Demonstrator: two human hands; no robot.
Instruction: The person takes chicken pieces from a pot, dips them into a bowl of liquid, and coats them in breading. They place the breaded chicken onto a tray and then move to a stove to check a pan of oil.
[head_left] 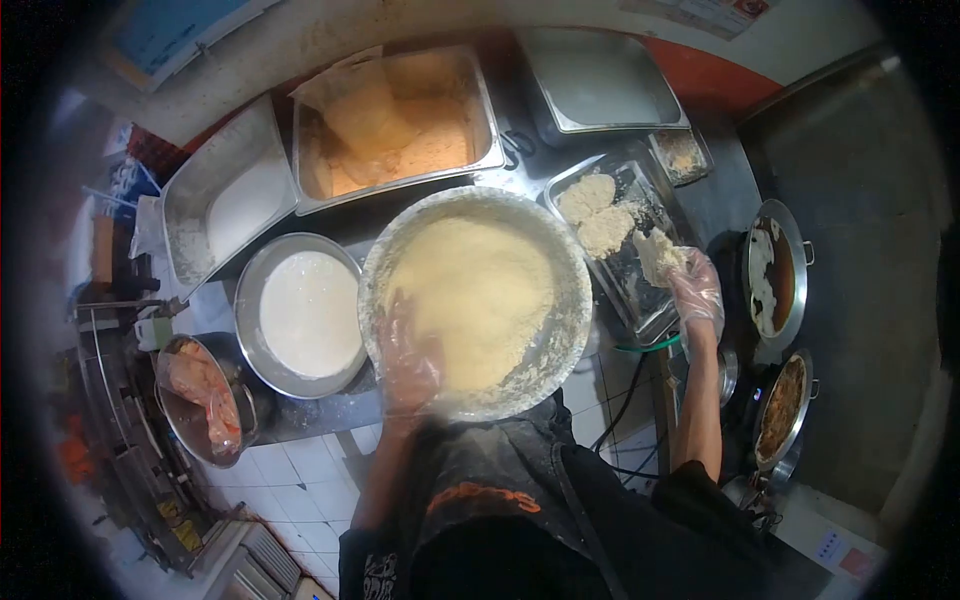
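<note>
Right hand (695,288), right of centre in the frame, in a clear plastic glove: fingers closed on a pale coated piece (656,256), pinched at its right end. The piece was above or against the metal tray (630,290); actual contact could not be told. Two further coated pieces (600,215) lay in that tray, toward its upper left, with loose crumbs beside them.

Left hand (414,350), left of centre: blurred, loosely open, fingers extended at the left part of the pale yellow powder (475,290); no item seen in its grasp. The powder filled much of the large bowl (572,345) at mid-frame, whose wall was dusted with it.

Just left of the large bowl: a steel bowl (255,355) of white liquid (308,315). Lower left: a pot (185,435) with pinkish pieces (205,385), partly under clear plastic. Upper left: a deep pan (185,235) of white powder. Upper middle: a second deep pan (490,130) of orange powder (435,130), a plastic bag (362,105) in it. Right edge of the worktop (735,190): two round pans (797,320), one above the other in the frame, both with brown contents.
</note>
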